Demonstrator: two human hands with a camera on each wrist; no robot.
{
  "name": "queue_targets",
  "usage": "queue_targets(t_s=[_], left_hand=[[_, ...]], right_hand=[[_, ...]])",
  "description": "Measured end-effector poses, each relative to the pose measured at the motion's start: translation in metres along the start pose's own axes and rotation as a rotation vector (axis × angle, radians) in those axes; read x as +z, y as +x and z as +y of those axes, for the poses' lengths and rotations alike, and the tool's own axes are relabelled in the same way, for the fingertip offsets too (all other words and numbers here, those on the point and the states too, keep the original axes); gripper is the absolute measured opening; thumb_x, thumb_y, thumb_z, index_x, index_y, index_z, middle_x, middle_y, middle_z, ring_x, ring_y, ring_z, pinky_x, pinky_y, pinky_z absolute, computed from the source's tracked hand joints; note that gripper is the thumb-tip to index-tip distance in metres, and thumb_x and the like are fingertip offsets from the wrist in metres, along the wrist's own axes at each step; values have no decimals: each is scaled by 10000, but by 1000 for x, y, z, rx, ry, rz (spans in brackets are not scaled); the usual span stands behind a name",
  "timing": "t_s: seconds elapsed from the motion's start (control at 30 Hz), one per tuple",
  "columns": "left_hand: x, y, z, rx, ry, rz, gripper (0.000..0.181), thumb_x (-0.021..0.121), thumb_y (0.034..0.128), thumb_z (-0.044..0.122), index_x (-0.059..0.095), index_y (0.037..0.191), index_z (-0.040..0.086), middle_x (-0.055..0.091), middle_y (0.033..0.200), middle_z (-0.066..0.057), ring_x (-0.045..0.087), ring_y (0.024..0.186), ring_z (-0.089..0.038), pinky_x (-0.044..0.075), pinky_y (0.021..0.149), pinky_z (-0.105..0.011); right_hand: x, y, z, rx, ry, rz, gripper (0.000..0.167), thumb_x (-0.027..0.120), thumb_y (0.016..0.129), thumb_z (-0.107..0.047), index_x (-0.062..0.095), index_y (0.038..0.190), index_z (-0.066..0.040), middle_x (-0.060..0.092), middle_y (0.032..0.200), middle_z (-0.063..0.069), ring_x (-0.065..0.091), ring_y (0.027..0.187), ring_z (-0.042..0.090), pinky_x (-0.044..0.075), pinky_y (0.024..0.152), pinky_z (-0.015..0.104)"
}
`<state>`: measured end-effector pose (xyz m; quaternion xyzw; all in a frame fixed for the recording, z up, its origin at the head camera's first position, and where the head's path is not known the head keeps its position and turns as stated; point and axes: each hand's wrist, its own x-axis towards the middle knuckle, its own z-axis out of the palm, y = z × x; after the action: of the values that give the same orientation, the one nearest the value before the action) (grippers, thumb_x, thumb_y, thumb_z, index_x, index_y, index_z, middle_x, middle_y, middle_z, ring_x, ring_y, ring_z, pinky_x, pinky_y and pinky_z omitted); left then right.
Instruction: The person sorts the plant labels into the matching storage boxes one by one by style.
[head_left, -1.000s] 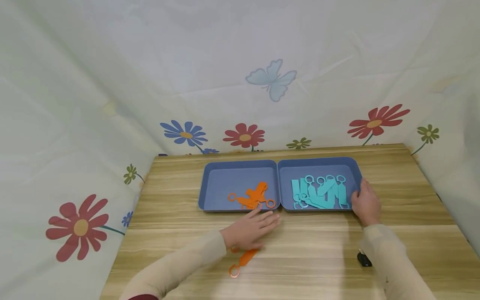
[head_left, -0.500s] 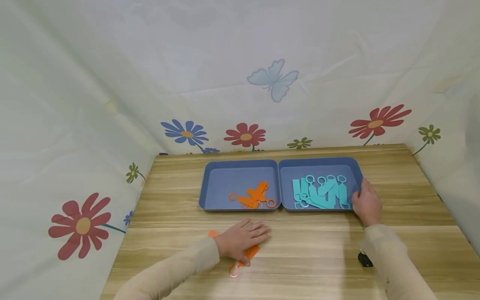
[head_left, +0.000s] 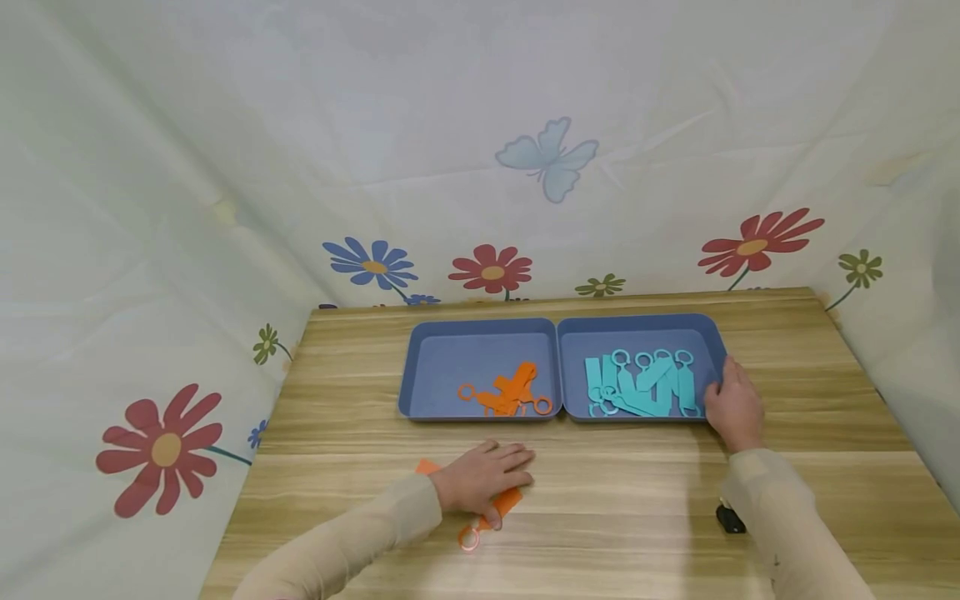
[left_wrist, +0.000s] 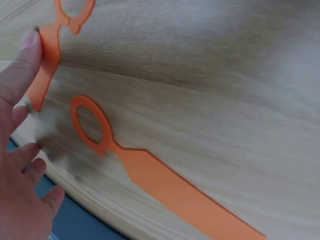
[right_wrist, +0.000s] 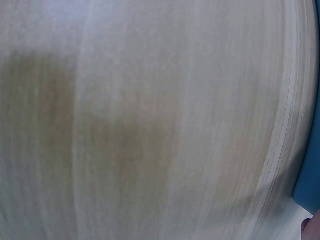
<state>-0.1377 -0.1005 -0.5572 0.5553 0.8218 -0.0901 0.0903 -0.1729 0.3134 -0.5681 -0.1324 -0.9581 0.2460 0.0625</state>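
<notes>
My left hand [head_left: 482, 481] hovers low over the table with its fingers spread. Its thumb touches an orange ring-ended tag [left_wrist: 49, 60], seen in the left wrist view. Under the palm lies a second orange tag [left_wrist: 170, 190], partly hidden by the hand in the head view. At the front right corner of the right blue tray [head_left: 637, 325], my right hand [head_left: 737, 410] grips the rim. Several turquoise ring-ended tags [head_left: 660, 379] lie in that tray. In the left blue tray [head_left: 442, 367] is a small pile of orange tags [head_left: 513, 387].
Both trays stand side by side on a wood-grain table [head_left: 600, 517]. A small black object [head_left: 729, 518] is by the right forearm. White fabric [head_left: 420, 125] with printed flowers encloses the table at the back and sides.
My left hand has drawn back from the left tray's front edge, down over the loose orange tags. My right hand stays at the right tray's corner.
</notes>
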Motion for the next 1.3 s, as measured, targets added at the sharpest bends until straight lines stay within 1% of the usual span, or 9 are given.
queue_targets(t_s=[0.23,0.37,0.5,0.57,0.73,0.83,0.97,1.13,1.3], left_hand=[[-4,6,2,-29,-56,29,686,661,585,562,474,1187,291,371,1351,6,350,1239,-150,370,948,-334],[-7,8,5,-47,-82,41,588,689,592,512,518,1108,286,436,1252,41,413,1130,-116,383,877,-274],[-10,10,6,-58,-78,53,533,707,575,498,534,1019,258,470,1138,66,446,1003,-90,378,776,-219],[-12,12,7,-67,-76,48,520,713,566,497,532,983,245,476,1080,75,450,950,-82,373,740,-206],[-11,20,7,-101,-85,-11,469,728,569,485,514,900,230,446,921,100,425,818,-65,349,657,-186],[-11,23,7,-125,-114,-52,435,733,581,468,499,859,230,429,864,105,408,768,-64,354,649,-187],[-13,25,7,-157,-169,-88,404,733,602,440,505,856,225,448,850,106,415,747,-61,388,680,-190],[-13,24,8,-177,-208,-88,381,732,622,411,515,859,208,462,854,97,422,732,-52,390,665,-165],[-9,22,7,-206,-240,-76,379,709,644,426,508,884,210,473,875,96,448,765,-45,409,701,-164]], right_hand=[[1,0,1,-1,-5,-1,563,297,883,-135,143,1355,132,255,1344,346,261,1220,478,229,1002,558],[1,1,1,0,-1,-3,564,295,885,-136,138,1355,133,247,1350,344,254,1226,476,225,1006,555],[1,2,1,3,-1,-6,565,293,884,-136,135,1355,134,239,1352,345,250,1229,475,224,1008,553],[1,1,1,3,-1,-4,565,293,883,-135,137,1354,135,239,1352,345,251,1229,474,225,1009,551],[2,1,1,-5,3,0,563,296,882,-130,140,1351,140,244,1348,349,256,1225,476,230,1005,554],[2,1,2,-9,0,7,564,300,879,-127,145,1351,140,251,1346,348,263,1220,478,234,1002,554],[2,1,2,-6,-3,5,566,301,879,-127,139,1356,131,246,1354,340,260,1224,475,232,1005,552],[1,1,2,4,-2,-3,567,296,880,-128,133,1358,129,238,1360,336,253,1231,472,228,1008,552],[1,1,2,4,1,-9,566,294,882,-127,127,1356,133,230,1361,339,247,1232,475,224,1011,552]])
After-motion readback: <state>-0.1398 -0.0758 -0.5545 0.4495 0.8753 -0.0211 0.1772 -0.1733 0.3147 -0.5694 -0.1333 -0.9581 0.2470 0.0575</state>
